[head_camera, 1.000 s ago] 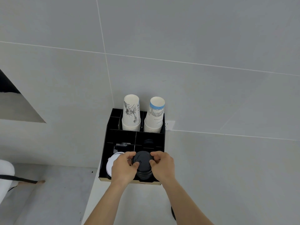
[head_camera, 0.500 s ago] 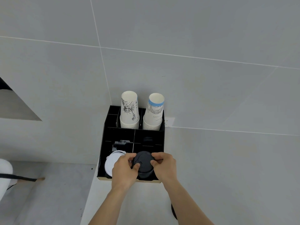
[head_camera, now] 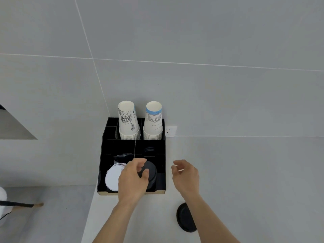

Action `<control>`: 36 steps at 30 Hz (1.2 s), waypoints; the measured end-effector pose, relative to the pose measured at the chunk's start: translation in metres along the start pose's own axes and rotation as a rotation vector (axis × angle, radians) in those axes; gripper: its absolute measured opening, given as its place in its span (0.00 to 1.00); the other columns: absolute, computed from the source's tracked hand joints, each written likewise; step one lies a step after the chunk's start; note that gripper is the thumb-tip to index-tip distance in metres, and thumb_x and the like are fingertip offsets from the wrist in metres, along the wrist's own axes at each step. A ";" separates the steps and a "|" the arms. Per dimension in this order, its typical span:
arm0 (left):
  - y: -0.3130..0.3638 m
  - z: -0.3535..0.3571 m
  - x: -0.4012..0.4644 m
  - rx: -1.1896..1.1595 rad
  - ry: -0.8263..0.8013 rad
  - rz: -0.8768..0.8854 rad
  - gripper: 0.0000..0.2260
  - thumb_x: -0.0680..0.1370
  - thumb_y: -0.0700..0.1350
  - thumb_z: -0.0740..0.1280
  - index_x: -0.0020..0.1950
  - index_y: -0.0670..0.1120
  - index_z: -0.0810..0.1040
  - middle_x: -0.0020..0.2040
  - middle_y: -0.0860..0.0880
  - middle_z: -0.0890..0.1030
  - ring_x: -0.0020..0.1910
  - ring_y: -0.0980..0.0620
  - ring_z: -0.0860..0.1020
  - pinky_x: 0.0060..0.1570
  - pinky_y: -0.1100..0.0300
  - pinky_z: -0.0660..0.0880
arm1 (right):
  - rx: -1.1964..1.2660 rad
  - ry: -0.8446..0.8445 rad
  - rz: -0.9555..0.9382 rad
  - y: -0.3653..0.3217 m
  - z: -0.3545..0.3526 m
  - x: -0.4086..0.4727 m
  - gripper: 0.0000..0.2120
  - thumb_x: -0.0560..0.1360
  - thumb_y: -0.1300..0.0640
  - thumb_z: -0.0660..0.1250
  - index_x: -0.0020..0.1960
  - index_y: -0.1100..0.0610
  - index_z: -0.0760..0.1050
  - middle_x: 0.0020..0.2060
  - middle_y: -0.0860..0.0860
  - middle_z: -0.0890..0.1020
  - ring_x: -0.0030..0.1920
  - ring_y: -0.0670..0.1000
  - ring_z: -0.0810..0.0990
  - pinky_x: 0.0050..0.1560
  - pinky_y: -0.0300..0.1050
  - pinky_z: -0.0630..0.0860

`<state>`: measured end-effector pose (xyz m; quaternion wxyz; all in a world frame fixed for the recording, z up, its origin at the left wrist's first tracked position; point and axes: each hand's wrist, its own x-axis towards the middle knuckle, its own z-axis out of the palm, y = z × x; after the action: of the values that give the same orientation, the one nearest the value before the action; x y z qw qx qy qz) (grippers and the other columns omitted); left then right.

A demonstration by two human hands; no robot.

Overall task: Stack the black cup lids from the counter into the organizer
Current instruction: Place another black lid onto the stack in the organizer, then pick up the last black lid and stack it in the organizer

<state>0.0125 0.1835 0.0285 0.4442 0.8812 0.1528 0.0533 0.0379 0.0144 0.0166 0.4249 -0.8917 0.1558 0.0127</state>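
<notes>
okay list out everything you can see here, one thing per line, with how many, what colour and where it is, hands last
organizer: one, black, divided into compartments, on the counter against the wall
paper cup stacks: two, white with printed drawings, upside down in the back compartments
black lid stack: one, front right compartment
white lids: a few, front left compartment
dark lids: a few, middle right compartment, hard to count
loose black lid: one, on the counter under the right forearm
counter: one, pale grey
wall outlet: one, white, right of the organizer
left hand: fingers on the black lid stack
right hand: empty, fingers curled loosely, right of the organizer
</notes>
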 end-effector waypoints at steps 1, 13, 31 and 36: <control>0.006 0.005 -0.005 -0.017 -0.020 0.012 0.12 0.75 0.43 0.69 0.56 0.56 0.77 0.49 0.59 0.81 0.47 0.60 0.79 0.50 0.62 0.76 | -0.018 -0.005 0.024 0.008 -0.007 -0.001 0.11 0.75 0.52 0.66 0.57 0.49 0.79 0.46 0.45 0.83 0.45 0.46 0.82 0.51 0.47 0.79; 0.011 0.082 -0.073 0.042 -0.451 -0.066 0.15 0.76 0.51 0.68 0.62 0.55 0.74 0.54 0.58 0.77 0.50 0.58 0.79 0.51 0.60 0.76 | -0.095 -0.184 0.315 0.095 -0.052 -0.042 0.21 0.74 0.48 0.67 0.66 0.51 0.74 0.59 0.51 0.80 0.58 0.52 0.79 0.58 0.47 0.75; 0.005 0.096 -0.105 -0.005 -0.638 -0.283 0.29 0.71 0.43 0.72 0.71 0.53 0.67 0.53 0.54 0.77 0.55 0.52 0.78 0.57 0.59 0.75 | 0.041 -0.247 0.395 0.114 -0.050 -0.067 0.21 0.71 0.54 0.69 0.64 0.52 0.75 0.54 0.51 0.82 0.51 0.51 0.81 0.54 0.47 0.79; 0.027 0.069 -0.084 -0.074 -0.492 -0.189 0.22 0.73 0.45 0.72 0.64 0.57 0.71 0.58 0.54 0.79 0.54 0.56 0.80 0.56 0.57 0.76 | 0.124 -0.143 0.304 0.078 -0.059 -0.053 0.13 0.73 0.56 0.69 0.57 0.52 0.78 0.44 0.48 0.84 0.44 0.47 0.82 0.52 0.49 0.80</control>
<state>-0.0448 0.0889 0.0124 0.5028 0.8327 0.1197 -0.1986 -0.0417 -0.0622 0.0042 0.4824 -0.8267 0.2587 0.1305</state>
